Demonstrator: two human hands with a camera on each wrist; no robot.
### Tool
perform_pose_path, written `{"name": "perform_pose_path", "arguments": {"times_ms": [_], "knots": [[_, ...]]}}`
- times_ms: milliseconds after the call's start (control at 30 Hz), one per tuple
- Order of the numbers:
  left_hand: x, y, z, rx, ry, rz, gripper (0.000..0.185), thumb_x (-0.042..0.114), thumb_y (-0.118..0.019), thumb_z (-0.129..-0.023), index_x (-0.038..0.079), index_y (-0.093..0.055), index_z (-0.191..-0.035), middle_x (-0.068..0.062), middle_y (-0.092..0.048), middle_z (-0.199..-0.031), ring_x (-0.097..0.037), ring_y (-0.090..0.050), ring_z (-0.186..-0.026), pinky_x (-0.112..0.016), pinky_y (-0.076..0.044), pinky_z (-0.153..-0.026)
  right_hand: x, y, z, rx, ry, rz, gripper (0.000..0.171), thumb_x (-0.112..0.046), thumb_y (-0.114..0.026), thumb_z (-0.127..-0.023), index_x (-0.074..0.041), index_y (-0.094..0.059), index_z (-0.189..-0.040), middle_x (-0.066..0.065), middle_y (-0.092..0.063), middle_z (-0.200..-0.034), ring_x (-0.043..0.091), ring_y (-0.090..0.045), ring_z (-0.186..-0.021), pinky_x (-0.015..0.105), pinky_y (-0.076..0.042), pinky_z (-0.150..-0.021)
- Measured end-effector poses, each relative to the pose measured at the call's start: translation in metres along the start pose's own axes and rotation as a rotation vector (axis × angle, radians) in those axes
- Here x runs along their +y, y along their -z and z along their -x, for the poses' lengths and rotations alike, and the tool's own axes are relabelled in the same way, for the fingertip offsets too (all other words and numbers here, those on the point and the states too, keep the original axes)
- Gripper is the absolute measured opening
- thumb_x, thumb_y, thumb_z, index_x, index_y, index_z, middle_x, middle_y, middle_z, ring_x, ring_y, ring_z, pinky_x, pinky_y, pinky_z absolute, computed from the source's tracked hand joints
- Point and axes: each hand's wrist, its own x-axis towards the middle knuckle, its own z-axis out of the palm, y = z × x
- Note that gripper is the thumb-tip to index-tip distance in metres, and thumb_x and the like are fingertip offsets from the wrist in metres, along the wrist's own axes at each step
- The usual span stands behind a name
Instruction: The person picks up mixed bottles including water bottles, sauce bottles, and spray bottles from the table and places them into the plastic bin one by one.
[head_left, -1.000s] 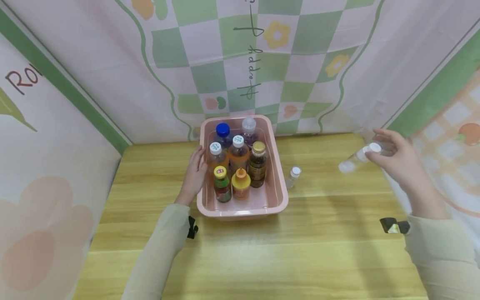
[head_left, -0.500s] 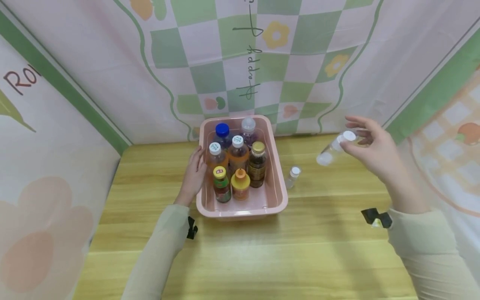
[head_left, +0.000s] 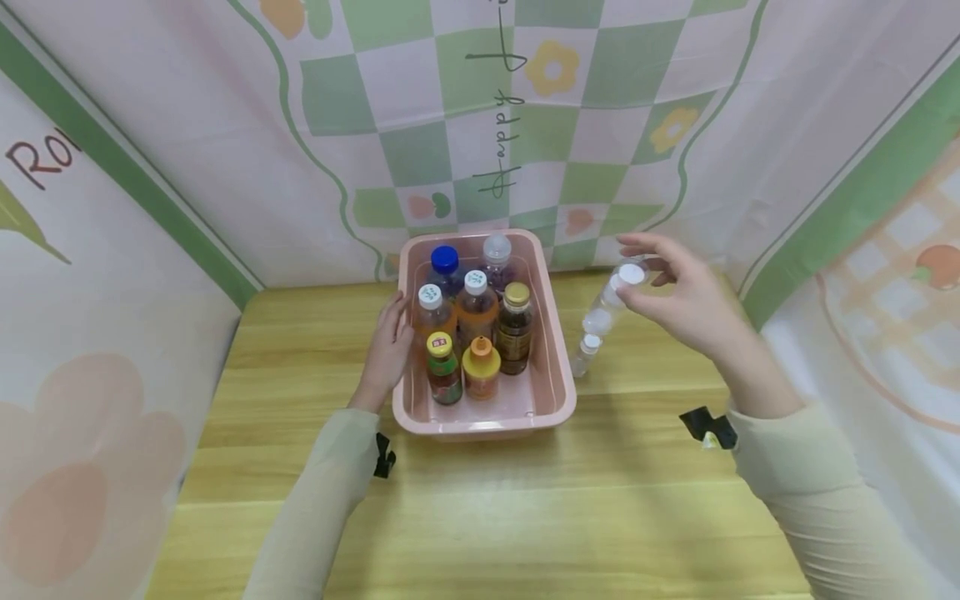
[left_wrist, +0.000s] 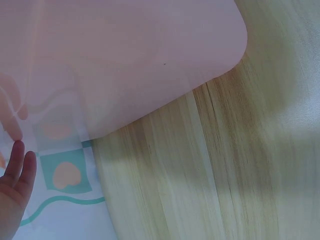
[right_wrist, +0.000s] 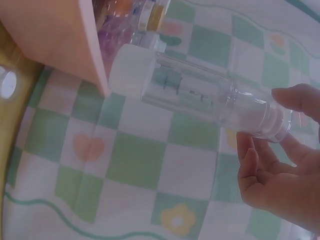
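Note:
My right hand pinches a clear cylindrical bottle between thumb and fingers near its white-capped end. The bottle tilts in the air just right of a pink plastic basin. In the right wrist view, its white end lies toward the basin's wall. Below it, on the table, stands a smaller clear vial with a white cap, close beside the basin. My left hand rests against the basin's left side with fairly straight fingers; the left wrist view shows its fingertips at the outer wall.
Several bottles stand in the basin: a blue-capped one, a clear-stoppered one, white-capped ones, a gold-capped dark bottle, a yellow-capped jar and an orange-nozzled bottle. The wooden table meets patterned cloth behind.
My right hand has carried the clear bottle leftward from the table's right side to beside the basin, above the small vial. The left hand and basin have stayed in place.

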Motion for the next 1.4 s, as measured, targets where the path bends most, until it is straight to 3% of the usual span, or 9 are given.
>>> {"name": "perform_pose_path", "arguments": {"times_ms": [167,333,500,667,1000,1133,1400], "knots": [[0.0,0.001,0.0,0.0,-0.002,-0.003,0.052,0.027,-0.034,-0.1,0.02,-0.025,-0.152,0.004,-0.011,-0.162,-0.025,-0.014,-0.15,-0.054,-0.023,-0.12,-0.01,-0.014,-0.005,-0.053,0.03,-0.01,0.053,-0.004,-0.064,-0.085,-0.005,-0.048,-0.136,0.018,-0.055,-0.128,0.002,-0.047,-0.099,0.02,-0.037,-0.081],[0.0,0.001,0.001,0.0,-0.002,-0.008,0.053,0.026,-0.034,-0.1,0.02,-0.025,-0.152,0.004,-0.011,-0.162,-0.025,-0.014,-0.15,-0.054,-0.023,-0.12,-0.018,-0.026,-0.008,-0.118,0.015,0.005,0.056,-0.005,-0.065,-0.084,-0.005,-0.047,-0.137,0.018,-0.053,-0.132,0.021,-0.05,-0.107,0.028,-0.039,-0.084],[0.0,0.001,0.001,0.001,-0.007,-0.002,0.053,0.026,-0.034,-0.1,0.019,-0.026,-0.151,0.004,-0.011,-0.162,-0.024,-0.013,-0.15,-0.054,-0.023,-0.12,-0.021,-0.04,-0.013,-0.179,-0.004,-0.002,0.057,-0.005,-0.065,-0.084,-0.003,-0.047,-0.137,0.018,-0.054,-0.13,0.029,-0.051,-0.112,0.039,-0.042,-0.089],[0.0,0.0,0.0,-0.002,-0.01,-0.003,0.053,0.026,-0.034,-0.1,0.02,-0.025,-0.152,0.004,-0.01,-0.163,-0.025,-0.013,-0.15,-0.055,-0.023,-0.12,-0.018,-0.055,-0.016,-0.239,-0.014,-0.005,0.056,-0.003,-0.064,-0.082,-0.003,-0.048,-0.136,0.02,-0.054,-0.127,0.032,-0.052,-0.111,0.048,-0.046,-0.095],[0.001,0.0,-0.001,0.003,-0.001,-0.001,0.055,0.025,-0.036,-0.098,0.021,-0.026,-0.151,0.008,-0.011,-0.162,-0.024,-0.014,-0.15,-0.054,-0.022,-0.12,-0.003,-0.085,-0.019,-0.328,0.013,0.027,0.053,0.0,-0.062,-0.079,0.001,-0.053,-0.131,0.022,-0.055,-0.129,0.036,-0.054,-0.112,0.051,-0.05,-0.095],[0.001,0.0,-0.001,0.002,-0.003,0.004,0.055,0.025,-0.036,-0.097,0.021,-0.026,-0.151,0.007,-0.01,-0.162,-0.024,-0.013,-0.15,-0.055,-0.022,-0.12,0.003,-0.097,-0.02,-0.359,0.035,0.033,0.051,0.002,-0.064,-0.079,0.003,-0.054,-0.129,0.023,-0.055,-0.129,0.035,-0.058,-0.102,0.048,-0.053,-0.088],[0.0,0.0,0.0,0.002,0.009,0.005,0.055,0.026,-0.036,-0.097,0.023,-0.026,-0.151,0.007,-0.01,-0.162,-0.024,-0.013,-0.15,-0.056,-0.023,-0.119,0.012,-0.117,-0.02,-0.394,0.081,0.105,0.051,0.006,-0.065,-0.072,0.004,-0.058,-0.123,0.027,-0.058,-0.123,0.039,-0.057,-0.11,0.05,-0.051,-0.094]]}}
